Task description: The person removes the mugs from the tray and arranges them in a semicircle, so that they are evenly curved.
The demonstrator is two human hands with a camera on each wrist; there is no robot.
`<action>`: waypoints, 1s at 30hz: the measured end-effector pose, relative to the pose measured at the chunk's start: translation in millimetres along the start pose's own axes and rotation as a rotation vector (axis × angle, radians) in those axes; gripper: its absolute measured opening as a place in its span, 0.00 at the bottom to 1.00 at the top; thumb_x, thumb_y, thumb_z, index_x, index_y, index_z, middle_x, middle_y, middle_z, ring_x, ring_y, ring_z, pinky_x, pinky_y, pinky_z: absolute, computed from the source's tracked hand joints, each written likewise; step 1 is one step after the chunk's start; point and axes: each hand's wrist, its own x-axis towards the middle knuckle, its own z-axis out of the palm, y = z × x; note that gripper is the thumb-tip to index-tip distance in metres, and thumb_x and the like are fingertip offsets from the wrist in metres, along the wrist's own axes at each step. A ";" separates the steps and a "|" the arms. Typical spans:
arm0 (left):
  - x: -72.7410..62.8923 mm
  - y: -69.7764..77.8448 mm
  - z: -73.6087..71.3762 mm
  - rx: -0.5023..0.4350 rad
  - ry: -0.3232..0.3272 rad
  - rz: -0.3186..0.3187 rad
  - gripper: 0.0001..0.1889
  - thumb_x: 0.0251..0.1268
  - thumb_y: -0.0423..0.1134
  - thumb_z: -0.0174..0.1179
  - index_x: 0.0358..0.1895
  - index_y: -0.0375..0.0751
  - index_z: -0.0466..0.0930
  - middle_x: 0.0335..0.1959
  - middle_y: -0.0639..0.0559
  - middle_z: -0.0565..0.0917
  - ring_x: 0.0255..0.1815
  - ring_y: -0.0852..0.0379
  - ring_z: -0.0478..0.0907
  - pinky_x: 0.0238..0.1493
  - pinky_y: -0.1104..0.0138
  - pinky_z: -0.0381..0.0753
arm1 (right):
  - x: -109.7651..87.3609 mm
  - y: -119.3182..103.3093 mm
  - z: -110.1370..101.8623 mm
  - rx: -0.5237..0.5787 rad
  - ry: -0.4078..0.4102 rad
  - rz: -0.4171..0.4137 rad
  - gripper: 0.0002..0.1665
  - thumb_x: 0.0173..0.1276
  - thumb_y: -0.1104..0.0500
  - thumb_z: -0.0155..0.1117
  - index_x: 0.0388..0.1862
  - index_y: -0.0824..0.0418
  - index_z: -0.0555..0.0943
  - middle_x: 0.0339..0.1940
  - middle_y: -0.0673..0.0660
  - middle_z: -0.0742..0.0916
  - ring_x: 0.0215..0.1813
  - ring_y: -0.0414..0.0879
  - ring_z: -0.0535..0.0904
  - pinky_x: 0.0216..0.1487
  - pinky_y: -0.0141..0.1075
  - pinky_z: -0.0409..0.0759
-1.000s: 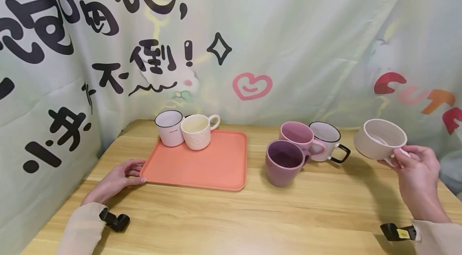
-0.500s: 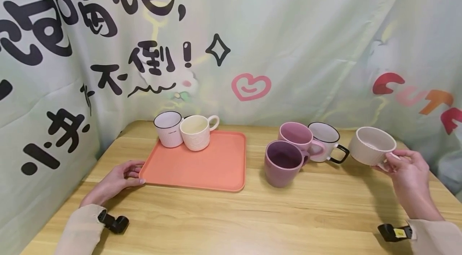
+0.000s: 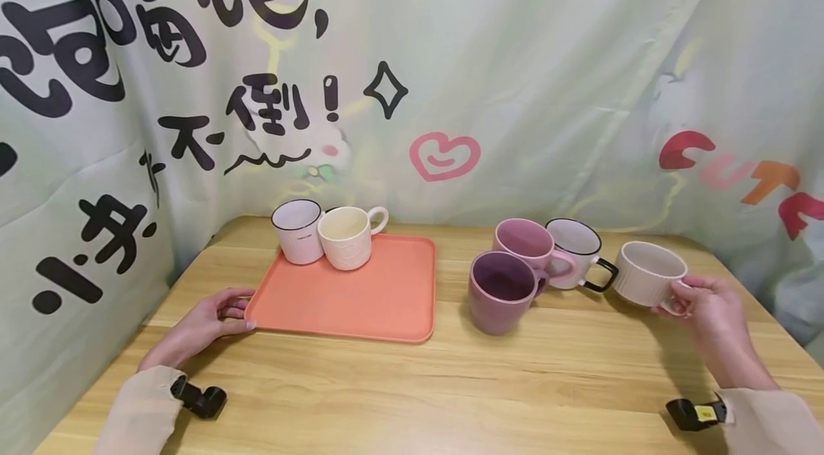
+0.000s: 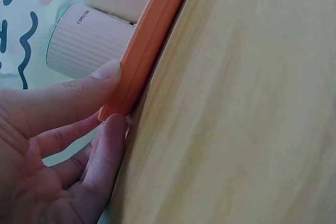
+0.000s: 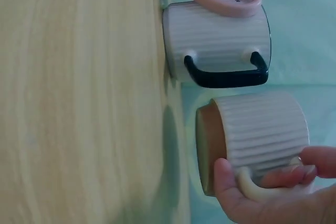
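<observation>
My right hand [image 3: 713,315] grips the handle of a ribbed off-white mug [image 3: 650,272] at the table's right side. In the right wrist view, the brown base of this ribbed mug [image 5: 262,132] hangs a little above the wood, roughly upright. My left hand [image 3: 209,319] pinches the near left corner of an orange tray [image 3: 347,305], thumb on the rim and a finger under it, as the left wrist view shows. On the tray's far left side stand a white mug [image 3: 299,237] with a dark rim and a cream mug [image 3: 345,244].
A dark purple mug [image 3: 498,305], a pink mug [image 3: 524,237] and a white mug with a black handle [image 3: 576,244] cluster between the tray and my right hand. A printed curtain [image 3: 515,69] hangs behind the wooden table [image 3: 399,398].
My right hand has lowered the ribbed mug and brought it left, closer to the black-handled mug. The left hand keeps its place at the tray corner; the view has shifted slightly.
</observation>
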 end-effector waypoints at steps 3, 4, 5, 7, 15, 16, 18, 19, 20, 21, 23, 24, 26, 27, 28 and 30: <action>0.5 1.0 -0.6 0.007 -0.003 -0.002 0.36 0.64 0.33 0.70 0.68 0.18 0.63 0.51 0.36 0.80 0.47 0.50 0.77 0.43 0.70 0.79 | 3.0 2.6 -4.2 -0.065 -0.050 0.057 0.24 0.77 0.77 0.42 0.26 0.65 0.81 0.19 0.53 0.77 0.23 0.43 0.76 0.31 0.38 0.85; 0.5 1.5 -0.9 0.011 -0.006 -0.002 0.36 0.64 0.33 0.70 0.68 0.18 0.63 0.52 0.36 0.80 0.47 0.50 0.77 0.43 0.70 0.79 | 3.7 3.3 -5.8 -0.079 -0.063 0.079 0.23 0.77 0.77 0.43 0.27 0.65 0.80 0.21 0.54 0.77 0.25 0.43 0.76 0.32 0.39 0.85; 0.6 1.8 -1.4 0.011 -0.009 -0.001 0.35 0.64 0.33 0.70 0.68 0.18 0.63 0.51 0.36 0.81 0.48 0.50 0.77 0.43 0.70 0.79 | 4.4 3.7 -7.3 -0.094 -0.074 0.097 0.21 0.77 0.76 0.44 0.27 0.65 0.79 0.22 0.54 0.77 0.26 0.43 0.77 0.33 0.39 0.86; 0.6 2.6 -2.5 0.009 -0.015 0.002 0.35 0.64 0.33 0.70 0.68 0.18 0.63 0.51 0.36 0.81 0.48 0.50 0.78 0.43 0.70 0.79 | 5.2 3.7 -9.9 -0.132 -0.093 0.112 0.18 0.78 0.75 0.46 0.29 0.66 0.78 0.23 0.54 0.77 0.29 0.43 0.77 0.35 0.38 0.85; 0.8 3.0 -4.9 0.015 -0.029 0.016 0.34 0.65 0.32 0.69 0.68 0.18 0.63 0.51 0.37 0.81 0.47 0.50 0.78 0.43 0.70 0.79 | 5.8 0.4 -3.5 -0.680 -0.109 0.095 0.09 0.78 0.71 0.52 0.38 0.67 0.79 0.27 0.44 0.87 0.32 0.32 0.81 0.34 0.28 0.81; 1.1 3.0 -4.8 0.017 -0.029 0.015 0.34 0.65 0.32 0.69 0.68 0.17 0.63 0.51 0.37 0.81 0.47 0.50 0.78 0.43 0.70 0.80 | 6.0 0.8 -1.9 -0.735 -0.115 0.079 0.06 0.78 0.71 0.52 0.40 0.71 0.77 0.27 0.43 0.87 0.32 0.31 0.82 0.34 0.28 0.81; 1.4 3.0 -4.3 0.019 -0.027 0.016 0.34 0.65 0.32 0.69 0.68 0.17 0.63 0.50 0.37 0.81 0.47 0.50 0.78 0.43 0.70 0.80 | 5.9 1.3 0.4 -0.801 -0.126 0.054 0.07 0.77 0.72 0.51 0.46 0.79 0.72 0.27 0.41 0.87 0.33 0.30 0.81 0.34 0.28 0.81; 1.5 3.0 -4.0 0.022 -0.025 0.017 0.34 0.65 0.32 0.69 0.68 0.17 0.63 0.50 0.37 0.81 0.47 0.50 0.78 0.43 0.70 0.79 | 6.1 1.4 1.1 -0.818 -0.131 0.046 0.10 0.77 0.72 0.50 0.49 0.83 0.68 0.28 0.41 0.88 0.33 0.29 0.81 0.34 0.28 0.81; 1.7 2.9 -3.6 0.023 -0.023 0.019 0.34 0.65 0.32 0.69 0.68 0.17 0.64 0.50 0.37 0.81 0.47 0.51 0.78 0.43 0.70 0.79 | 6.0 1.6 1.6 -0.837 -0.139 0.033 0.13 0.77 0.73 0.50 0.52 0.86 0.65 0.28 0.41 0.88 0.33 0.29 0.81 0.34 0.28 0.81; 1.8 2.7 -3.2 0.024 -0.020 0.020 0.34 0.65 0.32 0.69 0.67 0.17 0.64 0.50 0.36 0.81 0.47 0.51 0.78 0.43 0.69 0.79 | 6.0 1.9 2.0 -0.851 -0.147 0.020 0.16 0.77 0.74 0.49 0.54 0.88 0.62 0.29 0.42 0.88 0.34 0.28 0.81 0.34 0.28 0.81; 1.6 2.3 -2.4 0.028 -0.016 0.023 0.34 0.64 0.31 0.69 0.67 0.17 0.64 0.51 0.36 0.81 0.47 0.51 0.78 0.43 0.69 0.79 | 5.8 3.2 1.8 -0.873 -0.164 -0.009 0.19 0.76 0.75 0.49 0.56 0.90 0.59 0.29 0.42 0.88 0.34 0.28 0.81 0.35 0.27 0.81; 1.3 2.2 -2.0 0.029 -0.014 0.023 0.34 0.64 0.32 0.69 0.67 0.17 0.64 0.51 0.36 0.81 0.47 0.51 0.78 0.43 0.69 0.79 | 5.7 4.1 1.5 -0.875 -0.171 -0.021 0.19 0.75 0.76 0.49 0.56 0.90 0.58 0.30 0.42 0.88 0.35 0.28 0.81 0.35 0.27 0.81; 1.0 2.0 -1.5 0.030 -0.011 0.016 0.35 0.64 0.32 0.70 0.68 0.18 0.64 0.51 0.36 0.81 0.47 0.51 0.78 0.43 0.70 0.79 | 5.3 6.5 1.3 -0.864 -0.177 -0.038 0.19 0.74 0.77 0.49 0.56 0.89 0.58 0.30 0.42 0.88 0.35 0.29 0.81 0.36 0.28 0.82; 0.8 1.8 -1.4 0.030 -0.011 0.013 0.35 0.64 0.32 0.70 0.68 0.18 0.64 0.51 0.36 0.81 0.47 0.51 0.78 0.43 0.70 0.79 | 5.2 7.7 1.1 -0.860 -0.179 -0.046 0.18 0.74 0.77 0.49 0.56 0.88 0.58 0.30 0.42 0.87 0.34 0.29 0.81 0.36 0.28 0.82; 0.7 1.7 -1.3 0.030 -0.013 0.011 0.35 0.64 0.33 0.70 0.68 0.18 0.64 0.52 0.36 0.81 0.47 0.51 0.78 0.43 0.70 0.79 | 4.8 8.8 0.9 -0.864 -0.182 -0.054 0.18 0.74 0.77 0.50 0.56 0.87 0.59 0.30 0.40 0.87 0.35 0.29 0.81 0.36 0.27 0.82; 0.5 1.8 -1.1 0.030 -0.014 0.006 0.35 0.64 0.33 0.70 0.68 0.18 0.64 0.52 0.36 0.81 0.47 0.51 0.77 0.43 0.70 0.79 | 4.4 9.9 1.1 -0.857 -0.183 -0.054 0.17 0.74 0.77 0.50 0.55 0.85 0.58 0.30 0.39 0.86 0.34 0.29 0.81 0.35 0.27 0.82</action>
